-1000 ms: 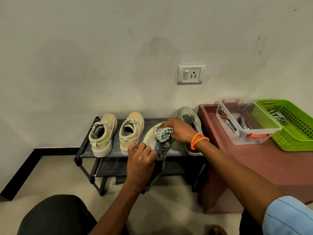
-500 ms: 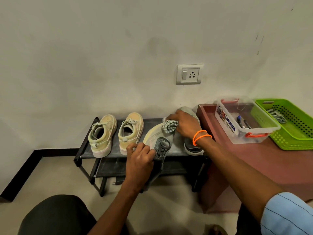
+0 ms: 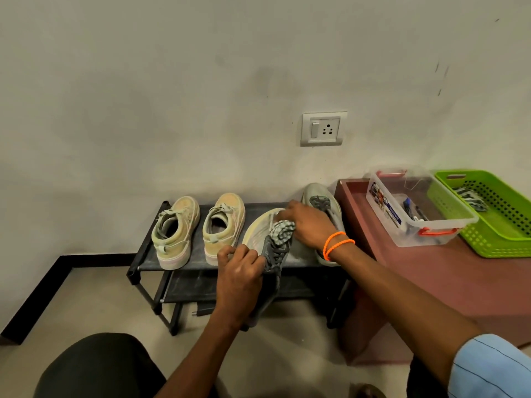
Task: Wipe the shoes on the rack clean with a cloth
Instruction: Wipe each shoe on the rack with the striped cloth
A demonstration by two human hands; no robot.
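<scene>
Shoes: four at the rack (image 3: 149,262), three standing toe to wall. The fourth, a grey shoe (image 3: 260,234), tilts on its side, gripped by the left hand (image 3: 238,275); right hand (image 3: 307,225) clutches cloth (image 3: 283,231) against it.

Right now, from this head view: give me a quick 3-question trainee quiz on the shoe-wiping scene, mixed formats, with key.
1. True or false: the right hand presses the striped cloth onto the grey sneaker that the left hand holds.
2. How many shoes rest untouched on the shoe rack? A) one B) three C) five
3. Fill in: the green basket sits beside the clear plastic ____.

Key: 1 true; 2 B; 3 box.
</scene>
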